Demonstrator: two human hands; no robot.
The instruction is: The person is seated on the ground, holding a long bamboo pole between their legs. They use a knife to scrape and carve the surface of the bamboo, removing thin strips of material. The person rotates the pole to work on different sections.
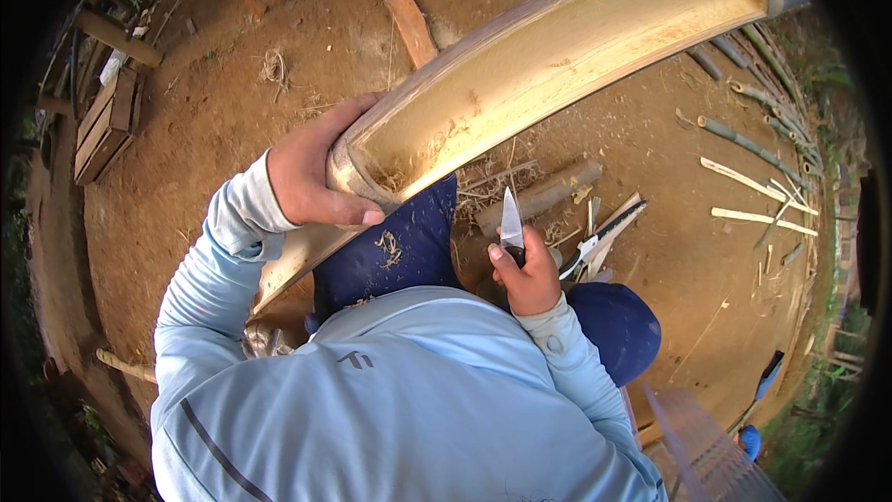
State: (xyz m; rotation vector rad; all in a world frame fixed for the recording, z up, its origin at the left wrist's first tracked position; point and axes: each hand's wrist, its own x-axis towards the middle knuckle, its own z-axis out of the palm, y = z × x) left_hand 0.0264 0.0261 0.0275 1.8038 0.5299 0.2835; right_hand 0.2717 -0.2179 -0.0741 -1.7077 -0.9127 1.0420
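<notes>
A long, thick bamboo pole [576, 56] slants from my lap up to the far right, with one side cut open. Its pale hollow shows, and loose shavings lie inside near the closer node wall. My left hand [321, 172] wraps round the pole by that node, thumb on the near side. In my right hand [531, 277] a short knife [510, 221] is held with its pointed blade upward, apart from the bamboo; the fist hides most of its dark handle. More shavings cling to my dark blue trousers [400, 256].
Right of my right hand lies a long white and black tool [595, 240] beside split bamboo. A cut bamboo piece [548, 195] rests on the dirt ahead. Pale strips [762, 217] and several poles [748, 141] lie farther right. A wooden crate [109, 125] stands far left; a board [409, 23] lies ahead.
</notes>
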